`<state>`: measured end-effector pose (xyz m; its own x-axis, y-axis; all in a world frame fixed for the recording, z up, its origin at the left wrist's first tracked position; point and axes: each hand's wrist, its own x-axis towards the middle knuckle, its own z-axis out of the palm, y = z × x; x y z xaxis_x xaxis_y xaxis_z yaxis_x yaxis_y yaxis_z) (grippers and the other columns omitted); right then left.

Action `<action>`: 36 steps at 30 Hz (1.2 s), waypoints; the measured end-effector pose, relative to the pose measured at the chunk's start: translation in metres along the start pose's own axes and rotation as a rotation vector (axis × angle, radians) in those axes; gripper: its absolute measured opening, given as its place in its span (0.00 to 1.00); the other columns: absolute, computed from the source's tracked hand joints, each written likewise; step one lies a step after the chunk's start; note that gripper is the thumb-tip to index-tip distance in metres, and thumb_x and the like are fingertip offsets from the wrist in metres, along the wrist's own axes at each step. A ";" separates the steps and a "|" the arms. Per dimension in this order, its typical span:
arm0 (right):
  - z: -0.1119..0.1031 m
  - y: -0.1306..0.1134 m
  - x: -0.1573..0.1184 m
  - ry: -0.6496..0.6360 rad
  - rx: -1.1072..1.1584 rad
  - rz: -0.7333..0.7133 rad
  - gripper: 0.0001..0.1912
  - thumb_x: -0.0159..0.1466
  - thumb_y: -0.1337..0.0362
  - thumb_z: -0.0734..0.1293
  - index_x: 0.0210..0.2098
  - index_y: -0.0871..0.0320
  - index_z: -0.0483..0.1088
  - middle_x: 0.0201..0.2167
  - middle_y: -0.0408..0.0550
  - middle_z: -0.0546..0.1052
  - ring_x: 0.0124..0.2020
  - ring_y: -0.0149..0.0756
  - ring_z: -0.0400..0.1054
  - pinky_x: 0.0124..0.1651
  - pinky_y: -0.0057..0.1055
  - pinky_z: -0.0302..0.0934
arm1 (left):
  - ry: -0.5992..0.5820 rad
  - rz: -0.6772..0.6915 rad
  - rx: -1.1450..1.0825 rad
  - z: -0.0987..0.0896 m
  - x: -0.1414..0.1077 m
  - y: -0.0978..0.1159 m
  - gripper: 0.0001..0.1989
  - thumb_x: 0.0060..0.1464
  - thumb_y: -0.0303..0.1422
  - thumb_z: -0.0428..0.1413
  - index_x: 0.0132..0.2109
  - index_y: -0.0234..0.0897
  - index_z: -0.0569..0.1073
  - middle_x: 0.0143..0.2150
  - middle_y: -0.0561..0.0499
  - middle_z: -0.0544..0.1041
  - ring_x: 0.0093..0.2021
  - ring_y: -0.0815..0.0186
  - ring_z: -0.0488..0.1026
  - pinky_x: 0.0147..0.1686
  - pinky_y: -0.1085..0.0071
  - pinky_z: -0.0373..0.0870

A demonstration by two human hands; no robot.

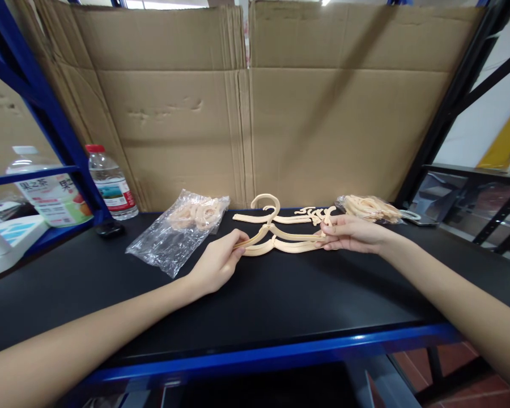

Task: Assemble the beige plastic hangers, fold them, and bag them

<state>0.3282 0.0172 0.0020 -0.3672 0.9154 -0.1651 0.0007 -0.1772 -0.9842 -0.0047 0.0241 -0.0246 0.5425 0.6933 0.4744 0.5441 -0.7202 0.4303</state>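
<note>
A cream plastic clothes hanger (295, 236) with its hook pointing up is held at both ends, just above the black tabletop. My left hand (219, 258) pinches its left arm between thumb and fingers. At the opposite end, my right hand (352, 232) is closed round the tip, and a small cream piece shows by the thumb. Below it, a second curved hanger bar (297, 247) lies close; whether it is joined to the held one I cannot tell. Behind lie a flat cream bar (250, 218) and a pile of small cream parts (314, 214).
A clear plastic bag (165, 243) with cream pieces lies to the left, another bag (368, 208) at the back right. A water bottle (113, 187) and a black object (109, 229) stand near the blue frame. Cardboard (174, 124) walls the back. The table's front edge (272, 354) is blue.
</note>
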 end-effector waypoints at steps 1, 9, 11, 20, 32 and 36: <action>0.001 0.000 0.000 0.003 0.003 0.003 0.12 0.56 0.65 0.72 0.29 0.60 0.64 0.34 0.50 0.77 0.37 0.35 0.75 0.45 0.31 0.68 | -0.001 0.001 0.005 0.000 0.000 0.000 0.05 0.61 0.30 0.45 0.42 0.37 0.64 0.31 0.54 0.68 0.29 0.68 0.65 0.32 0.71 0.59; 0.003 0.003 0.001 -0.014 -0.020 -0.009 0.16 0.50 0.62 0.76 0.27 0.60 0.64 0.28 0.47 0.76 0.31 0.31 0.74 0.38 0.24 0.69 | 0.013 0.041 0.049 0.001 0.000 0.002 0.05 0.61 0.29 0.45 0.42 0.38 0.65 0.34 0.53 0.71 0.31 0.67 0.67 0.32 0.72 0.61; 0.004 0.006 0.004 -0.001 -0.021 -0.039 0.17 0.49 0.63 0.76 0.26 0.60 0.64 0.28 0.47 0.76 0.30 0.31 0.74 0.37 0.23 0.69 | 0.018 0.047 0.066 0.001 0.000 0.002 0.05 0.60 0.28 0.46 0.42 0.38 0.65 0.34 0.53 0.71 0.31 0.67 0.67 0.32 0.72 0.61; 0.009 0.012 0.008 0.073 -0.035 -0.092 0.15 0.48 0.68 0.74 0.25 0.59 0.62 0.25 0.44 0.75 0.27 0.30 0.72 0.35 0.26 0.69 | 0.056 0.076 0.126 0.001 0.001 0.002 0.06 0.60 0.26 0.46 0.42 0.38 0.65 0.34 0.52 0.72 0.32 0.67 0.69 0.31 0.73 0.63; 0.001 0.012 0.008 -0.073 0.021 0.015 0.14 0.50 0.69 0.74 0.28 0.60 0.63 0.30 0.46 0.75 0.34 0.32 0.74 0.43 0.30 0.68 | 0.095 0.134 0.198 0.002 -0.001 0.002 0.08 0.58 0.23 0.45 0.41 0.38 0.64 0.34 0.51 0.72 0.33 0.66 0.71 0.32 0.72 0.64; -0.001 0.011 0.007 -0.118 0.031 0.045 0.13 0.51 0.69 0.74 0.28 0.61 0.64 0.30 0.45 0.75 0.34 0.32 0.74 0.41 0.28 0.68 | 0.102 0.130 0.190 0.002 -0.001 0.000 0.08 0.58 0.22 0.45 0.41 0.38 0.64 0.34 0.52 0.72 0.33 0.66 0.71 0.32 0.72 0.64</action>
<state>0.3264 0.0224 -0.0103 -0.4740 0.8578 -0.1988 -0.0086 -0.2303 -0.9731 -0.0037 0.0233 -0.0266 0.5538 0.5823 0.5952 0.5897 -0.7789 0.2133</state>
